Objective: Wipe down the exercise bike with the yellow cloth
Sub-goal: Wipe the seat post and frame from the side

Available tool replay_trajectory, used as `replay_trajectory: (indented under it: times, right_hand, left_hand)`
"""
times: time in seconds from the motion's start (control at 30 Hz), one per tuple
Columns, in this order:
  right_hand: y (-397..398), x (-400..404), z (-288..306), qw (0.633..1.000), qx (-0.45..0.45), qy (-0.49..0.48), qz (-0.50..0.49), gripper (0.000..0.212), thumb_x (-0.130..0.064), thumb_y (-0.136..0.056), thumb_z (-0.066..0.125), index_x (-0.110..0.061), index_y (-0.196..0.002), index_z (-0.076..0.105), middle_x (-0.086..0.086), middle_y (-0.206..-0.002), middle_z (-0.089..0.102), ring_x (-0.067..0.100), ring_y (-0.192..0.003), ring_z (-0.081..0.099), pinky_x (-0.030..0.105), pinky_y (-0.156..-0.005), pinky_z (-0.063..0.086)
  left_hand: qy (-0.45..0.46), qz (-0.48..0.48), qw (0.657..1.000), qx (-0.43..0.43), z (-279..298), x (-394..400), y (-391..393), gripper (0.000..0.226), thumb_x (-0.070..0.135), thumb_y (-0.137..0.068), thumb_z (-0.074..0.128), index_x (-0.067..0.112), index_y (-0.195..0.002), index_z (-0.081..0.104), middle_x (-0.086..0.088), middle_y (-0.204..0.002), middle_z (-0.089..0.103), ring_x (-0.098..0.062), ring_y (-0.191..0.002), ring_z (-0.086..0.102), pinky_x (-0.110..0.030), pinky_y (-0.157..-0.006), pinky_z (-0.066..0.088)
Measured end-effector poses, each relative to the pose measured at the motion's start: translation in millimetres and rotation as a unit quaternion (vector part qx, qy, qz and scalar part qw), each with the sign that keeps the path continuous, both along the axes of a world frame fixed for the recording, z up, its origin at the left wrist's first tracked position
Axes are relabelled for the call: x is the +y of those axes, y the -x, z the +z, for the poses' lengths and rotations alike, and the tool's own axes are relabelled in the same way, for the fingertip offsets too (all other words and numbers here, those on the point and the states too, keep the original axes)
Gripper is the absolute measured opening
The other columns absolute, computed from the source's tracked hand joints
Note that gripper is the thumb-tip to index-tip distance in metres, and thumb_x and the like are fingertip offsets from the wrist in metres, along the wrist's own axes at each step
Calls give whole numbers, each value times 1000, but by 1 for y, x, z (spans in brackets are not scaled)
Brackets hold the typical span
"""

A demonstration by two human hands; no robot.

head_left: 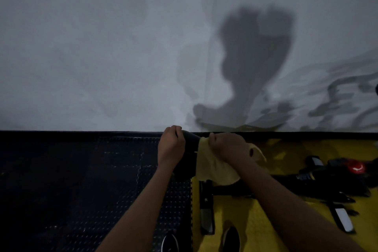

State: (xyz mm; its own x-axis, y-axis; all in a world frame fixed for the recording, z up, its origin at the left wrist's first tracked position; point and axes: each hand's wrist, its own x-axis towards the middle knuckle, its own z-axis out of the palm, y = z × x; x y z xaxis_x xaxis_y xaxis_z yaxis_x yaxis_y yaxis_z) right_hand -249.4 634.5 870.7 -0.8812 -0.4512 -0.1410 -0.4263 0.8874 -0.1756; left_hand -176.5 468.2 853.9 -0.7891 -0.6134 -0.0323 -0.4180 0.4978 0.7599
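Head view, looking down past both forearms: I see the left hand (171,145) curled around a dark rounded part of the exercise bike (189,153), which I take to be the seat or a padded grip (the light is too dim to say which). The right hand (230,147) is bunched around the yellow cloth (214,166), gripping it and pressing it onto the same dark part, just beside the left hand at its 3 o'clock.

That dark part sits near the centre of the frame, at the line where the floor meets the pale wall (102,47). Its narrow rounded end points to about 11 o'clock, under the left hand's fingers, and its long axis seems to run from there down toward 5 o'clock, though the cloth hides the far portion. The cloth hangs from the right hand toward 6 o'clock, loose and crumpled.

More of the bike's dark frame, with a red knob (357,168), lies off at 4 o'clock over the yellow mat (255,221); black studded flooring (81,180) fills the 8 o'clock side. Two shoes (231,237) show at the bottom edge.

As for progress, my judgement is that the wiping is under way on this one part only. Nothing in view tells me which surfaces are already clean, and the frame and the knob off to the right are well apart from the cloth, so I would count most of the bike as left to do.
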Motion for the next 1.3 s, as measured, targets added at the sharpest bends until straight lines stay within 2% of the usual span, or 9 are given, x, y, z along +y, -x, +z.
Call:
replay_trajectory:
  times: [0.13, 0.23, 0.4, 0.53, 0.7, 0.8, 1.0, 1.2, 1.3]
  right_hand:
    - [-33, -31, -11, 995, 63, 42, 57, 43, -42, -104, 25, -20, -97, 62, 0, -90, 66, 19, -73, 59, 33, -61, 38]
    - [-41, 2, -9, 985, 24, 106, 134, 53, -53, -103, 28, -20, -138, 50, 0, -128, 60, 21, -110, 58, 40, -96, 44]
    - [5, 44, 3, 996, -1, 36, 76, 45, -50, -101, 29, -23, -94, 64, 0, -92, 67, 23, -84, 64, 32, -68, 41]
    - [8, -4, 0, 999, -42, 10, -14, 53, -41, -103, 29, -14, -64, 52, 1, -64, 54, 22, -62, 56, 32, -58, 33]
    - [-26, -34, -16, 995, 55, 55, 62, 52, -48, -102, 22, -20, -104, 66, -1, -94, 70, 19, -72, 60, 30, -60, 36]
    - [-31, 5, -9, 982, 36, 100, 156, 57, -57, -102, 22, -23, -139, 51, -3, -124, 62, 19, -103, 61, 37, -87, 46]
    - [21, 49, 0, 994, -46, 16, 95, 51, -51, -103, 19, -24, -94, 62, 0, -99, 67, 21, -89, 63, 36, -77, 47]
    - [-13, -43, -28, 995, 58, 30, 70, 50, -36, -99, 18, -16, -88, 62, 4, -78, 64, 25, -68, 61, 32, -58, 30]
    - [-33, -36, -19, 987, 43, 109, 105, 52, -45, -101, 20, -16, -108, 63, 3, -96, 68, 24, -82, 63, 37, -70, 46]
  left_hand:
    - [-24, -4, 1000, 0, -4, -3, 0, 32, 24, -106, 37, 9, -99, 65, 0, -95, 62, -18, -89, 58, -32, -74, 42]
    - [-35, -3, 999, -5, -5, -4, 0, 34, 26, -106, 36, 10, -103, 65, 3, -97, 61, -17, -92, 58, -32, -79, 43]
    - [-10, 1, 1000, -11, 0, -2, 3, 32, 21, -105, 37, 7, -101, 65, -1, -97, 61, -14, -85, 51, -29, -75, 34]
    - [18, -12, 1000, -17, -1, -4, 5, 30, 18, -105, 38, 4, -99, 65, -6, -97, 64, -20, -87, 55, -32, -73, 39]
    - [-14, -13, 1000, -1, 2, -2, 0, 31, 20, -105, 39, 7, -97, 66, -4, -96, 64, -19, -88, 58, -39, -79, 47]
    - [-18, -17, 1000, -2, 3, -1, -1, 33, 22, -106, 37, 6, -101, 65, -4, -97, 64, -20, -90, 57, -38, -80, 45]
    - [-12, -15, 1000, -9, 4, -3, 2, 32, 21, -105, 38, 6, -103, 66, 1, -96, 60, -13, -85, 51, -29, -74, 37]
    - [-28, -17, 999, 0, 0, -3, 2, 31, 21, -104, 40, 7, -96, 66, -1, -96, 65, -16, -86, 56, -36, -76, 46]
    - [-36, -14, 999, 4, 0, -4, 1, 31, 22, -104, 39, 10, -90, 64, 0, -90, 63, -16, -85, 57, -40, -77, 47]
